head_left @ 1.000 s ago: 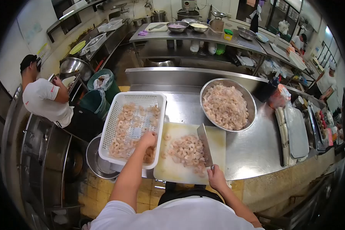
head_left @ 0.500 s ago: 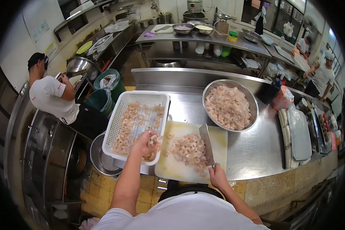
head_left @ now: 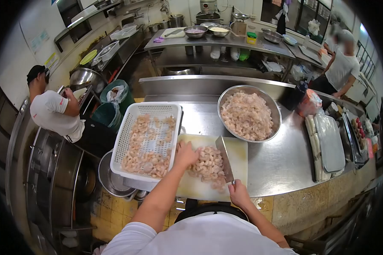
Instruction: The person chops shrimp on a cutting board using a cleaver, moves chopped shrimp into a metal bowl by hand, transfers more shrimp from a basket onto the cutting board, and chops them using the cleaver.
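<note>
My right hand (head_left: 239, 192) is closed around the handle of a cleaver (head_left: 225, 160). Its broad blade stands along the right side of a heap of peeled shrimp (head_left: 208, 163) on the white cutting board (head_left: 238, 170). At the heap's left side, my left hand (head_left: 185, 155) is on the board, its fingers partly apart and touching the shrimp; their undersides are hidden. To the left, a white perforated basket (head_left: 118, 146) holds more shrimp in a loose layer. A large steel bowl (head_left: 279, 123) behind the board on the right is piled high with shrimp.
Stacked trays (head_left: 330, 142) and a dark bottle (head_left: 296, 94) stand on the counter's right. A steel basin (head_left: 104, 172) sits low below the basket. One person (head_left: 59, 108) stands at the left, another (head_left: 344, 66) at the far right. A raised steel edge (head_left: 225, 84) runs behind the counter.
My left hand has moved right from over the basket to the board; the shrimp it held are now in the basket. The cleaver stays beside the heap. The person at far right has come closer.
</note>
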The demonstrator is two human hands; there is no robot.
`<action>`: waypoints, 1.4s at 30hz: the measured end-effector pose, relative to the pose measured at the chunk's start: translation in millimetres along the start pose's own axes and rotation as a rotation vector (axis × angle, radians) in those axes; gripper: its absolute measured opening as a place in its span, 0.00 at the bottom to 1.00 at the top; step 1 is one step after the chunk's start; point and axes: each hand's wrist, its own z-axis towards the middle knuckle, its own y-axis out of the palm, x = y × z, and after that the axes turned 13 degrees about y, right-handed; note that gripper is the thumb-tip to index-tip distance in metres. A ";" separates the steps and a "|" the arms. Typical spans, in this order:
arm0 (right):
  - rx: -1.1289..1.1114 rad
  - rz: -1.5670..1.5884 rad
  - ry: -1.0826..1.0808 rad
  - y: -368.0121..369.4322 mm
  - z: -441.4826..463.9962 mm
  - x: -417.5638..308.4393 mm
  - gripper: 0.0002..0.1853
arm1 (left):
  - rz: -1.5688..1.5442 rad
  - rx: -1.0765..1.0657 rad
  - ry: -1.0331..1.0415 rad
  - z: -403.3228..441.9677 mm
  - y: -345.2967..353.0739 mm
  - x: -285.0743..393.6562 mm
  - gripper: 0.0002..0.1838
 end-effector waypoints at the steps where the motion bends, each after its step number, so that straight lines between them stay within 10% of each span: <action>1: 0.000 -0.044 0.007 -5.3 -1.6 -1.3 0.19 | 0.018 0.039 0.037 -13.9 16.0 -2.5 0.37; 14: 0.061 -0.025 0.084 -41.9 -20.1 -4.4 0.18 | -0.003 -0.061 0.681 -121.1 42.4 64.3 0.47; 26: 0.086 -0.075 0.111 -39.8 -29.7 -5.5 0.21 | -0.017 0.047 0.339 -8.6 49.1 34.8 0.45; 42: 0.268 -0.240 -0.179 -34.7 18.9 -21.5 0.15 | -0.045 0.036 0.429 -5.7 55.9 19.2 0.34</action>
